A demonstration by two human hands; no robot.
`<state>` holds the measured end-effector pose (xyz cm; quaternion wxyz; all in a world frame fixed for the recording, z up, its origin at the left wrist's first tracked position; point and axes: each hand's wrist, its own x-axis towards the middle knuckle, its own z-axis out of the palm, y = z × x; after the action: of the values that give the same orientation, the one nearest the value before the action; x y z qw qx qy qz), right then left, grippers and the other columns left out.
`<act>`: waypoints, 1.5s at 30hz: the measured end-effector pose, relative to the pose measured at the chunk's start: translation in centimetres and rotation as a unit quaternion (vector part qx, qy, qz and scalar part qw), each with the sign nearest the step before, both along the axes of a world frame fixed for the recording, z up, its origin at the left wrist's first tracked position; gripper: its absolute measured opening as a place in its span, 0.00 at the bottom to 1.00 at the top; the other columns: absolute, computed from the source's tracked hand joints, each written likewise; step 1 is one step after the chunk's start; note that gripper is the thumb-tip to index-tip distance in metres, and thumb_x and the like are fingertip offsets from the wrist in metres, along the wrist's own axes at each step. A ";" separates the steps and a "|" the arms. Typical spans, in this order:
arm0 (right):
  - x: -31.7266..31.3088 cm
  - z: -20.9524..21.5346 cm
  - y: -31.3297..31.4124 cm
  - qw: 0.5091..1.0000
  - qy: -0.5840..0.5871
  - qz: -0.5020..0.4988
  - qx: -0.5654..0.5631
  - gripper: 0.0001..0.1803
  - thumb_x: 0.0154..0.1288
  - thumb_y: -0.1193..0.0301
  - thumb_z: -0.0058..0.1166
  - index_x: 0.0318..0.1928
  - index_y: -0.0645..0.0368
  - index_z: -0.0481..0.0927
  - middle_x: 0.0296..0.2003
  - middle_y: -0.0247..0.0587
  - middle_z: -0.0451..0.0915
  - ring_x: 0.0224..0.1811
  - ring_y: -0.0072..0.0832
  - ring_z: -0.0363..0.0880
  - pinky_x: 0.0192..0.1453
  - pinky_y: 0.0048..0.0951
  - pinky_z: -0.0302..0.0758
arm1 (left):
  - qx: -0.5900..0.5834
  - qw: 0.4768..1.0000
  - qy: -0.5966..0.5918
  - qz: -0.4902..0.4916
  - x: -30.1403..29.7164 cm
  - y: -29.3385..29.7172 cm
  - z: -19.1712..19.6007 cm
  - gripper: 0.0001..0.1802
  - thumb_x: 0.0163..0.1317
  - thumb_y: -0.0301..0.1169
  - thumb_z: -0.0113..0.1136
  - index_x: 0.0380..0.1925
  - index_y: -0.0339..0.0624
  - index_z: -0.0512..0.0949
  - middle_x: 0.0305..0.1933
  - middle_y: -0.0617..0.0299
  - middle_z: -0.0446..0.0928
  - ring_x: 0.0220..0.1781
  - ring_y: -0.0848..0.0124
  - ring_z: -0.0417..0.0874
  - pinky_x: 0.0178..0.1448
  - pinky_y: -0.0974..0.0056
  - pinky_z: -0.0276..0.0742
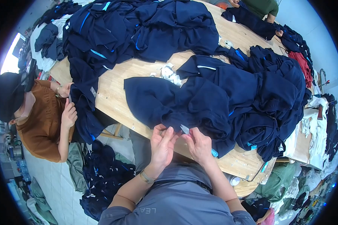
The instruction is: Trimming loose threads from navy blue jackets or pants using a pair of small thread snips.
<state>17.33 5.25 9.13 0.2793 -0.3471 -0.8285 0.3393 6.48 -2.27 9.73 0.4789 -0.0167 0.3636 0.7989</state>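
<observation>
My right hand is closed around a small pair of thread snips; the grey blades point up and left, and a bit of red handle shows by my fingers. Beside it, at the table's near edge, my left hand has its thumb and fingers drawn together. Whatever lies between them is too small to make out. Just beyond both hands a dark navy garment is spread on the wooden table, its near part bunched. It runs rightward into a heap of navy garments.
Another navy pile covers the table's far side. White scraps lie between the piles. At left, a person in brown handles a navy garment; a person in green works at far right. Dark clothes lie on the floor.
</observation>
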 end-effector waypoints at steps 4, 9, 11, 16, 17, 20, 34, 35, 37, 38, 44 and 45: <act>0.1 -0.1 -0.1 0.996 -0.046 0.005 0.081 0.21 0.59 0.53 0.52 0.27 0.58 0.69 0.18 0.40 0.72 0.15 0.34 0.73 0.17 0.32 0.66 | 0.008 1.000 0.018 0.024 0.2 0.1 0.1 0.14 0.62 0.22 0.52 0.44 0.40 0.60 0.32 0.63 0.69 0.39 0.74 0.75 0.51 0.62 0.74; -0.1 0.0 0.0 0.993 -0.050 0.004 0.108 0.21 0.59 0.52 0.51 0.26 0.58 0.69 0.18 0.39 0.72 0.15 0.34 0.73 0.17 0.31 0.66 | 0.015 0.998 0.044 0.032 0.4 0.0 -0.2 0.14 0.61 0.21 0.53 0.43 0.41 0.60 0.32 0.63 0.68 0.38 0.74 0.74 0.48 0.65 0.75; -0.2 0.0 0.0 0.993 -0.048 0.006 0.112 0.21 0.59 0.52 0.52 0.26 0.58 0.69 0.18 0.39 0.72 0.15 0.34 0.72 0.17 0.31 0.66 | 0.022 0.997 0.058 0.037 0.5 -0.1 -0.4 0.14 0.61 0.21 0.53 0.43 0.41 0.60 0.31 0.63 0.69 0.37 0.74 0.75 0.48 0.66 0.75; -0.3 0.1 0.2 0.991 -0.046 0.011 0.129 0.21 0.59 0.52 0.52 0.25 0.58 0.69 0.17 0.39 0.71 0.14 0.34 0.72 0.17 0.31 0.66 | 0.022 0.996 0.077 0.040 0.7 -0.2 -0.4 0.14 0.61 0.21 0.53 0.43 0.41 0.60 0.31 0.63 0.71 0.36 0.76 0.75 0.48 0.68 0.74; -0.3 0.1 0.2 0.991 -0.046 0.010 0.129 0.21 0.59 0.52 0.52 0.25 0.58 0.69 0.17 0.39 0.71 0.14 0.34 0.72 0.17 0.31 0.66 | 0.021 0.995 0.083 0.042 0.7 -0.2 -0.4 0.14 0.61 0.21 0.53 0.43 0.42 0.60 0.31 0.63 0.72 0.36 0.76 0.75 0.48 0.69 0.73; -0.2 -0.1 0.2 0.988 -0.063 0.013 0.142 0.21 0.58 0.52 0.52 0.25 0.57 0.69 0.16 0.38 0.71 0.15 0.34 0.72 0.17 0.31 0.66 | 0.016 0.995 0.093 0.041 0.7 -0.2 -0.6 0.14 0.61 0.21 0.53 0.43 0.42 0.60 0.32 0.62 0.73 0.36 0.77 0.75 0.48 0.69 0.73; 0.2 0.1 0.2 0.995 -0.050 0.023 0.083 0.18 0.60 0.56 0.54 0.26 0.58 0.70 0.17 0.41 0.72 0.15 0.38 0.73 0.19 0.32 0.67 | 0.012 0.989 0.140 0.054 0.8 -0.2 -0.8 0.15 0.61 0.21 0.54 0.44 0.41 0.60 0.33 0.59 0.74 0.37 0.75 0.76 0.45 0.70 0.74; 0.2 0.0 0.2 0.995 -0.050 0.022 0.083 0.18 0.60 0.56 0.54 0.26 0.58 0.70 0.17 0.41 0.72 0.15 0.38 0.73 0.19 0.32 0.67 | 0.011 0.987 0.153 0.057 0.8 -0.1 -0.7 0.15 0.61 0.21 0.54 0.44 0.40 0.60 0.33 0.59 0.74 0.37 0.75 0.76 0.44 0.71 0.74; 0.0 0.0 -0.1 0.996 0.031 -0.033 -0.081 0.15 0.62 0.60 0.53 0.29 0.59 0.70 0.17 0.42 0.71 0.14 0.33 0.70 0.20 0.28 0.66 | 0.008 0.986 0.158 0.061 0.9 0.0 -0.4 0.16 0.61 0.21 0.54 0.44 0.40 0.60 0.32 0.59 0.74 0.36 0.76 0.76 0.44 0.71 0.74; -0.3 0.3 0.0 0.981 0.113 -0.032 -0.153 0.12 0.62 0.65 0.54 0.32 0.61 0.71 0.17 0.36 0.70 0.15 0.20 0.65 0.21 0.21 0.64 | 0.004 0.985 0.162 0.066 0.9 0.1 -0.3 0.16 0.60 0.20 0.54 0.44 0.40 0.60 0.32 0.59 0.74 0.36 0.76 0.76 0.44 0.72 0.73; -0.9 1.4 -0.4 0.929 0.174 -0.023 -0.325 0.05 0.62 0.75 0.53 0.35 0.65 0.75 0.25 0.25 0.73 0.26 0.09 0.66 0.29 0.12 0.62 | -0.052 0.952 0.298 0.046 1.1 -0.1 -0.5 0.18 0.58 0.19 0.56 0.44 0.39 0.60 0.30 0.60 0.74 0.35 0.78 0.76 0.44 0.74 0.73; -1.0 1.5 -0.4 0.940 0.152 -0.032 -0.303 0.05 0.62 0.75 0.53 0.35 0.65 0.76 0.25 0.26 0.73 0.26 0.08 0.65 0.28 0.11 0.62 | -0.052 0.952 0.298 0.045 1.2 -0.1 -0.6 0.18 0.58 0.19 0.56 0.44 0.39 0.60 0.30 0.60 0.74 0.35 0.78 0.76 0.44 0.74 0.73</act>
<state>16.34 4.83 10.62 0.2940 -0.3864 -0.6225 0.6138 7.66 -2.42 9.11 0.3110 0.1809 0.5296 0.7682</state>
